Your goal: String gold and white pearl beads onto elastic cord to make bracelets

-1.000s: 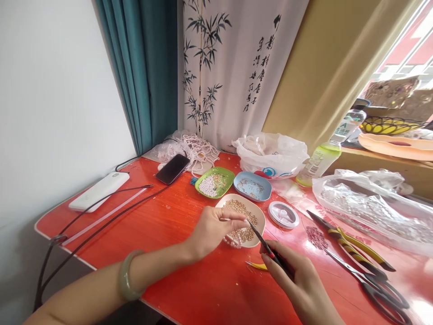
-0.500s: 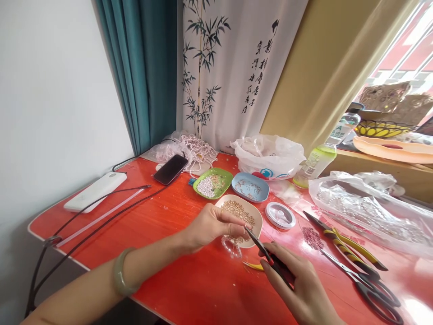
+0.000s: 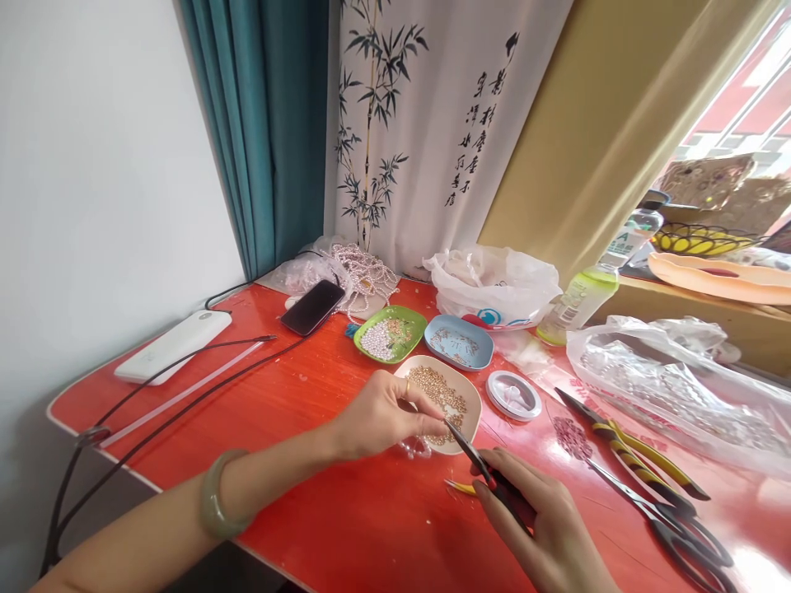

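Just over the near edge of the cream dish (image 3: pixel 473 394) of small gold beads, the left hand (image 3: pixel 376 416) has its thumb and forefinger pinched narrow on something fine that is too small to make out, with a loop of clear pale beads (image 3: pixel 415 447) hanging under its fingertips and touching the red table (image 3: pixel 346 527). A green bangle (image 3: pixel 213 502) sits on that wrist. Close to the right of this hand, the right hand (image 3: pixel 544 527) is closed around the dark handles of a slim pair of pliers (image 3: pixel 479 465), whose tip points up and left and meets the left fingertips above the dish. A small yellow piece (image 3: pixel 461 487) lies on the table just under the pliers, touching nothing else that can be told. Beyond the left hand stand a green dish (image 3: pixel 415 319) of pearl beads and a blue dish (image 3: pixel 488 342) side by side, and past them a phone (image 3: pixel 313 307) and a heap of pearl strands (image 3: pixel 364 272). Just beyond the right hand lies a round spool of clear thread (image 3: pixel 514 394); farther to its right lie yellow-handled pliers (image 3: pixel 643 457) and dark scissors (image 3: pixel 673 519), near each other, with a clear plastic bag (image 3: pixel 673 387) behind them.
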Action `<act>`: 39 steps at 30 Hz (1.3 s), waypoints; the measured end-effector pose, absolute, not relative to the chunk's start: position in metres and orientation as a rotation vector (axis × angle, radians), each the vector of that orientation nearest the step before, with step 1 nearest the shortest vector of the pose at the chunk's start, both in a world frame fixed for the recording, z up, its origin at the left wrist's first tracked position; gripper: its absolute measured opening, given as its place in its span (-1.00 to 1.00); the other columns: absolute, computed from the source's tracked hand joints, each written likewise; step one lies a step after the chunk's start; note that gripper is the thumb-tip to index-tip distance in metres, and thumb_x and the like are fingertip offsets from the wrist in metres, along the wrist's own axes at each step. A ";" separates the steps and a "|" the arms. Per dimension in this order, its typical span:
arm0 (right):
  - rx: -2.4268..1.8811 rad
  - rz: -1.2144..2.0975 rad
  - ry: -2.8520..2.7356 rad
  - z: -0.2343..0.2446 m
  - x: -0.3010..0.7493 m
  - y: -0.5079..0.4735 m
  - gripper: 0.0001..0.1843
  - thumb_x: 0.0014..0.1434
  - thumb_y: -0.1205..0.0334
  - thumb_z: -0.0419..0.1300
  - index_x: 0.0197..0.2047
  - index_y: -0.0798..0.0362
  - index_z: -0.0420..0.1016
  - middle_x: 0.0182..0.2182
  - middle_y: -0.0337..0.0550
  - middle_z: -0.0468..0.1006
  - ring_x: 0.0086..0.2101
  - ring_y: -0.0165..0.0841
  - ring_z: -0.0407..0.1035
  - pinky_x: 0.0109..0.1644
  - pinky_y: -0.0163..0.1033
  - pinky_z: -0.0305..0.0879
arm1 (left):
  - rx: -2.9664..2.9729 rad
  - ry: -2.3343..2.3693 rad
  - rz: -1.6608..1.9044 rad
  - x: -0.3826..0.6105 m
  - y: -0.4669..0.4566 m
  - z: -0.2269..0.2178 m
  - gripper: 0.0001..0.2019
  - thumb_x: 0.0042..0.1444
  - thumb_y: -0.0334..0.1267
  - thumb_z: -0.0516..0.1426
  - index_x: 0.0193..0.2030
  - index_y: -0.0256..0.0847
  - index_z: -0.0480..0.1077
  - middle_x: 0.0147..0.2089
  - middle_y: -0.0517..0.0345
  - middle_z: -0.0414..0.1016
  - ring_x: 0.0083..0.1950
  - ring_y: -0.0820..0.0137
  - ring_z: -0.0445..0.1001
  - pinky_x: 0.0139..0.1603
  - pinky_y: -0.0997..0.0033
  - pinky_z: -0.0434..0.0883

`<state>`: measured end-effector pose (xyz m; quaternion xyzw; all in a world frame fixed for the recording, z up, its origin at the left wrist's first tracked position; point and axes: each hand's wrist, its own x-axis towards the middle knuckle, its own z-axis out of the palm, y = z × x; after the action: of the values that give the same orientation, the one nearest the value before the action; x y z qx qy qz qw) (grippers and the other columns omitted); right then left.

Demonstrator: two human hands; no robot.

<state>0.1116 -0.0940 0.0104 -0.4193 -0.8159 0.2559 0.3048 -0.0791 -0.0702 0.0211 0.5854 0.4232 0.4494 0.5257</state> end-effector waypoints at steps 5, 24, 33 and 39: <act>-1.115 0.748 -2.138 0.014 0.111 -0.094 -0.75 0.10 0.13 -0.01 -0.38 0.10 0.39 -0.57 -0.17 0.42 -0.58 -0.43 0.26 -0.53 -0.39 0.24 | 1.501 1.040 1.092 -0.079 -0.073 0.022 -0.80 -0.18 -0.22 0.19 -0.45 -0.35 0.48 -0.51 0.06 0.45 -0.50 0.45 0.38 -0.49 0.49 0.35; -1.195 0.777 -2.128 0.014 0.107 -0.094 -0.76 0.09 0.12 -0.01 -0.38 0.10 0.37 -0.53 -0.15 0.46 -0.56 -0.42 0.29 -0.49 -0.38 0.28 | 2.132 1.073 1.214 -0.084 -0.065 0.015 -0.83 0.00 -0.24 0.08 -0.38 -0.26 0.47 -0.42 0.06 0.49 -0.38 0.46 0.37 -0.31 0.50 0.30; -1.122 0.411 -2.270 0.009 0.113 -0.091 -0.80 0.13 0.21 -0.05 -0.24 0.07 0.33 -0.49 -0.13 0.45 -0.57 -0.41 0.33 -0.53 -0.36 0.26 | 2.091 1.115 1.112 -0.082 -0.067 0.014 -0.82 0.01 -0.24 0.07 -0.40 -0.25 0.47 -0.47 0.12 0.47 -0.40 0.47 0.35 -0.36 0.55 0.27; -1.054 0.113 -2.462 0.010 0.124 -0.085 -0.78 0.12 0.24 -0.05 -0.18 0.07 0.30 -0.49 -0.11 0.45 -0.59 -0.38 0.35 -0.57 -0.33 0.26 | 2.101 1.091 1.040 -0.084 -0.067 0.018 -0.80 0.00 -0.21 0.07 -0.43 -0.24 0.47 -0.52 0.13 0.43 -0.42 0.47 0.37 -0.36 0.55 0.26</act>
<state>0.1244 -0.0851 0.0100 -0.3829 -0.8942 0.0412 0.2283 -0.0837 -0.0667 0.0181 0.7814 0.4057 0.3869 0.2742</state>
